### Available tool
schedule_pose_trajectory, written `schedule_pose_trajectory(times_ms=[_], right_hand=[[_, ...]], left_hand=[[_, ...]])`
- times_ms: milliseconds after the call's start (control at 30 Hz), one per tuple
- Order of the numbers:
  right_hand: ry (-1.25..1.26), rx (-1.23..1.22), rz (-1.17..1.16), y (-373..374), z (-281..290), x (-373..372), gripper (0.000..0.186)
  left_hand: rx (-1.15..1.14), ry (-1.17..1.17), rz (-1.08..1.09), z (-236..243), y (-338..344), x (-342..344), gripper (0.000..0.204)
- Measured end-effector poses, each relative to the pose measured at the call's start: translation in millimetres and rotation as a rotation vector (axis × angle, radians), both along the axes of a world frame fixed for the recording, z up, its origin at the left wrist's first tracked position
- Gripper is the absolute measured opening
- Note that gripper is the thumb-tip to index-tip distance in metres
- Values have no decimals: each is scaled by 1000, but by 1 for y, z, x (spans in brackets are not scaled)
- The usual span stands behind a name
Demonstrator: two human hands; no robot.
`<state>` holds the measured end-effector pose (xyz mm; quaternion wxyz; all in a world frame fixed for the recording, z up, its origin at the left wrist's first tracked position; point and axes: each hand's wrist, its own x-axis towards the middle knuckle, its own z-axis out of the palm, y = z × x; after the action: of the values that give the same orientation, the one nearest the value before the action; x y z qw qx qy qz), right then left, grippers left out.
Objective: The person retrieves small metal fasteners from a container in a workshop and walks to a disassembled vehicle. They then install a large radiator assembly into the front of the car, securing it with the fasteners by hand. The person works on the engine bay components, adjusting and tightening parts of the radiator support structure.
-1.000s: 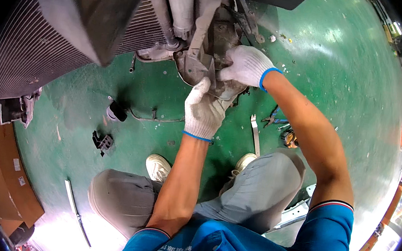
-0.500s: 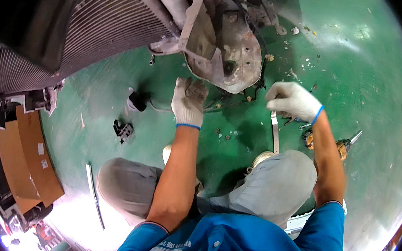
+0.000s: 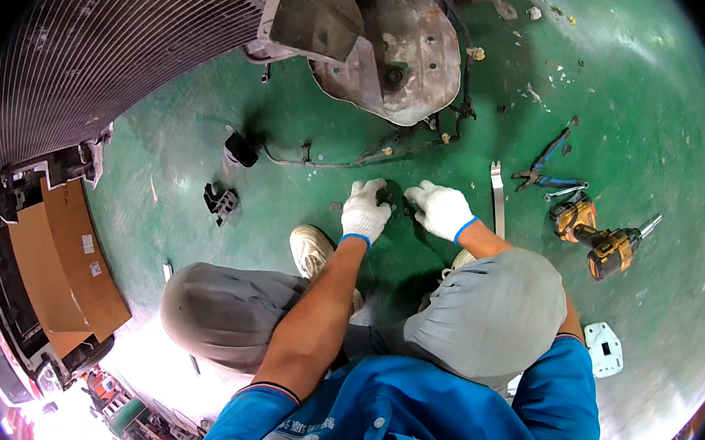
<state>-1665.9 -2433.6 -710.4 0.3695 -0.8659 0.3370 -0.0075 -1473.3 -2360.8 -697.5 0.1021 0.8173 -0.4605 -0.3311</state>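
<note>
My left hand [image 3: 365, 211], in a white glove with a blue cuff, reaches down to the green floor between my feet. Its fingers are curled downward over small dark pieces [image 3: 385, 196] lying there. Just to the right, my right hand [image 3: 441, 211], gloved alike, has its fingers bent together over the same spot. Anything pinched in either hand is too small or hidden to make out. Beyond both hands a thin wiring harness [image 3: 336, 166] stretches across the floor, with a black box-shaped part [image 3: 241, 150] near its left end.
A metal pry tool [image 3: 498, 198], blue-handled pliers [image 3: 543, 162], a wrench [image 3: 566, 190] and a yellow-black power driver [image 3: 609, 245] lie to the right. Vehicle bodywork [image 3: 406, 55] and a finned radiator [image 3: 124, 37] overhang ahead. A black bracket [image 3: 221, 202] and cardboard [image 3: 69, 256] are left.
Both hands have come back toward my body and lowered to the floor. The right hand moved left, close beside the left hand. My view has shifted, uncovering the pliers and power driver.
</note>
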Motion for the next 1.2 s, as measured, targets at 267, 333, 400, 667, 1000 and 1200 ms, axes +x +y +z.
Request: schedule_pose_trajectory(times_ms=[267,333,400,667,1000,1200], right_hand=[[-132,-344,117,23,-26,14,11],[-100,-307,162,21,-26,16,12],[-168,-101,72,15,-19,11,13],[-420,646,-408,-30,29,-12,30],[-793,941,-803,-77,127,-47,26],[-814,589,-821,-110,193,-58,28]], left_hand=[[-63,-186,-276,-17,2,-11,24],[21,-176,-317,-20,-4,-3,21],[27,-62,-270,-12,-18,3,29],[121,892,339,33,-79,14,20],[427,1050,-95,58,-92,-6,37],[538,1080,-380,102,-118,-18,31]])
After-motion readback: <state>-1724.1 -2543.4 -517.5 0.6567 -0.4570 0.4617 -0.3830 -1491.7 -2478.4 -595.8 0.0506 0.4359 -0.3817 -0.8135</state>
